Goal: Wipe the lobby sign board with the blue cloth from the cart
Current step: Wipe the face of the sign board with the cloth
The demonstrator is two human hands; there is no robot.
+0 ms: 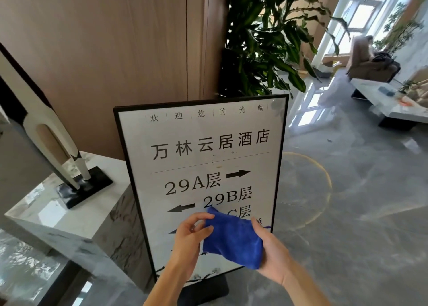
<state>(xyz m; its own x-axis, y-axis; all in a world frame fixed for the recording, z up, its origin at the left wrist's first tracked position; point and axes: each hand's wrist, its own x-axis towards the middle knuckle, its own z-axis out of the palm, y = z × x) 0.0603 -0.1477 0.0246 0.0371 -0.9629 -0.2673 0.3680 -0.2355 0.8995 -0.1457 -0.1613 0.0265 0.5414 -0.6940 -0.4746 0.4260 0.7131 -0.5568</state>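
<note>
Marble surface (76,217), left of sign board (203,167): carries a tall white sculpture (46,129) on a black base. Sign board upright on the floor, black frame, printed text and arrows. Left hand (190,238), before the board's lower part: fingers (199,217) curled, tips pinching the left edge of the blue cloth (234,241). Cloth bunched, spanning between both hands, covering part of the lowest lines of print. Right hand (273,254): fingers hidden under the cloth, thumb along its right edge, gripping it. Potted plant (266,39) behind the board.

Both forearms are bare to the frame's lower edge; the left hand (190,238) and right hand (273,257) wear no gloves or rings.
</note>
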